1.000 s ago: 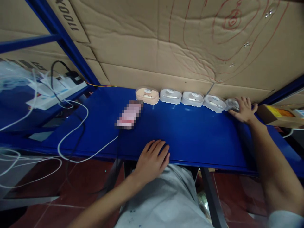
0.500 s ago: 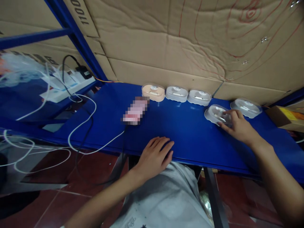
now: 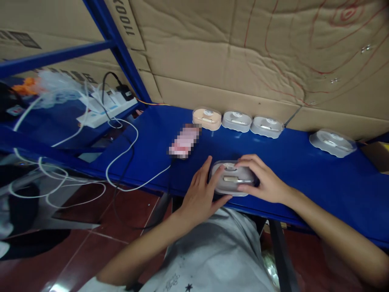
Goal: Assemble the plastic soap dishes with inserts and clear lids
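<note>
In front of me at the blue table's near edge is a grey oval case [image 3: 240,187] with a clear lid, a round label and a small pale bar in its middle. My right hand [image 3: 266,182] grips it from the right, fingers on the far side and thumb on the near side. Spread around its left end is my left hand [image 3: 202,192], one finger over the lid and the thumb by the front edge; whether it presses on the case I cannot tell. Along the back stand a peach case [image 3: 207,120], two grey cases [image 3: 236,122] [image 3: 266,128] and, farther right, another grey case [image 3: 332,145].
A blurred-out phone [image 3: 184,142] lies left of the case, with a white cable [image 3: 136,188] running from it. A white power strip [image 3: 106,111] sits at the left. Cardboard [image 3: 194,61] walls the back; a cardboard box [image 3: 377,156] stands at the far right.
My right hand has brought the grey case from the right back of the table to the near middle. The left hand has moved from the table edge to the case's left end, fingers spreading.
</note>
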Action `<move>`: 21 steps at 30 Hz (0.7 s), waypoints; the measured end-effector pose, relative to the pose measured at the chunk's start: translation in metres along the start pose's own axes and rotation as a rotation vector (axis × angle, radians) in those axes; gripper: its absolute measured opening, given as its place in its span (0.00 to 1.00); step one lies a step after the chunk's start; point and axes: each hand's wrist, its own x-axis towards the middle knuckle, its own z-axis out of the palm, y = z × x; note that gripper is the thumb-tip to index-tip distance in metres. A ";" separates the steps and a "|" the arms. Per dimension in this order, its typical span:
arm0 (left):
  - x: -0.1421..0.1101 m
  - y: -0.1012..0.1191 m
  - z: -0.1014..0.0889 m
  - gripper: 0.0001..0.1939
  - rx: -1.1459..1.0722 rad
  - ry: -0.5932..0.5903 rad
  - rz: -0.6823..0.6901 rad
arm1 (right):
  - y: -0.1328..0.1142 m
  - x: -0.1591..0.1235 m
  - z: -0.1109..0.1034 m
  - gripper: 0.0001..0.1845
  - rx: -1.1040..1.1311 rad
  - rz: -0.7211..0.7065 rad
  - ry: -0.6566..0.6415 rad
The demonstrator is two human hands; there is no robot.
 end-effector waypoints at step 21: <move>0.002 -0.007 -0.003 0.10 -0.191 0.085 0.016 | 0.034 0.028 -0.007 0.19 -0.170 -0.151 0.042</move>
